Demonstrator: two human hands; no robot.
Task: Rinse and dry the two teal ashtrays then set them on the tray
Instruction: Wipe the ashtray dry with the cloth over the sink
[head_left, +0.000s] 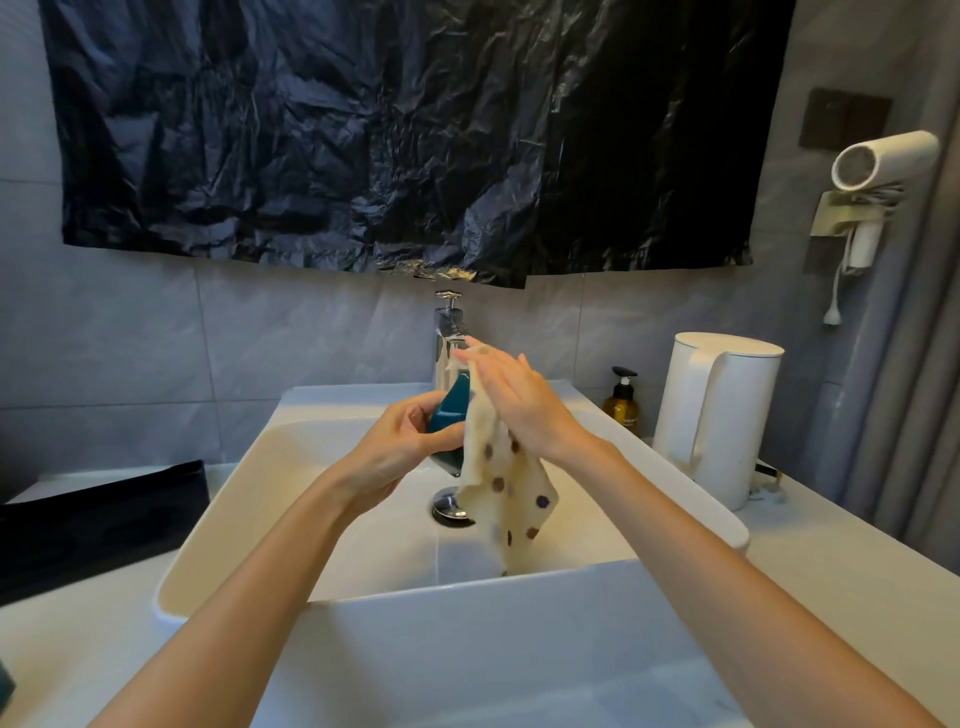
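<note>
Over the white sink (363, 587) my left hand (400, 441) grips a teal ashtray (451, 410), held on edge. My right hand (511, 397) presses a cream cloth with dark dots (506, 488) flat against the ashtray's right side; the cloth hangs down into the basin. A black tray (98, 519) lies on the counter left of the sink. A teal sliver (6, 686) shows at the far left edge; I cannot tell what it is. The chrome tap (448, 338) stands just behind my hands, and I see no water running.
A white kettle (719, 415) and an amber pump bottle (622, 402) stand on the counter right of the sink. A hair dryer (878, 161) hangs on the right wall. Black plastic sheeting (405, 130) covers the wall above. The chrome drain (449, 506) sits below the cloth.
</note>
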